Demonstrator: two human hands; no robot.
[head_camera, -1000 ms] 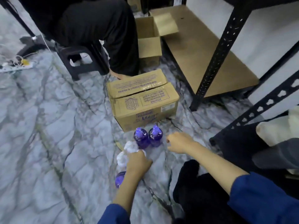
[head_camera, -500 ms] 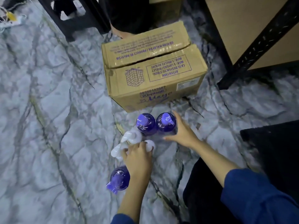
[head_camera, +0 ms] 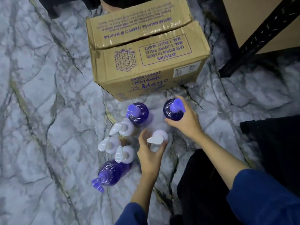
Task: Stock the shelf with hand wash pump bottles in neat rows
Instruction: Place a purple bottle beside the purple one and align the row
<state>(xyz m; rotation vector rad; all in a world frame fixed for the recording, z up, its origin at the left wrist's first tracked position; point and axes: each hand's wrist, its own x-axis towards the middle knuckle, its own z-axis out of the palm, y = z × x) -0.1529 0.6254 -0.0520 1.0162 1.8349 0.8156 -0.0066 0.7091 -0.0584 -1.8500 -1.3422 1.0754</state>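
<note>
The floor [head_camera: 48,111] looks like polished grey-white marble, glossy and veined. The box [head_camera: 146,51] is brown corrugated cardboard, matt, printed in purple ink, with shiny clear tape along its top seam. The purple bottles [head_camera: 138,113] are glossy see-through plastic catching highlights; the white bottles [head_camera: 125,154] have smooth, opaque plastic pumps. The shelf frame [head_camera: 263,34] is matt black perforated metal around a plain wooden board [head_camera: 253,12]. The sleeves [head_camera: 263,200] are blue cloth
</note>
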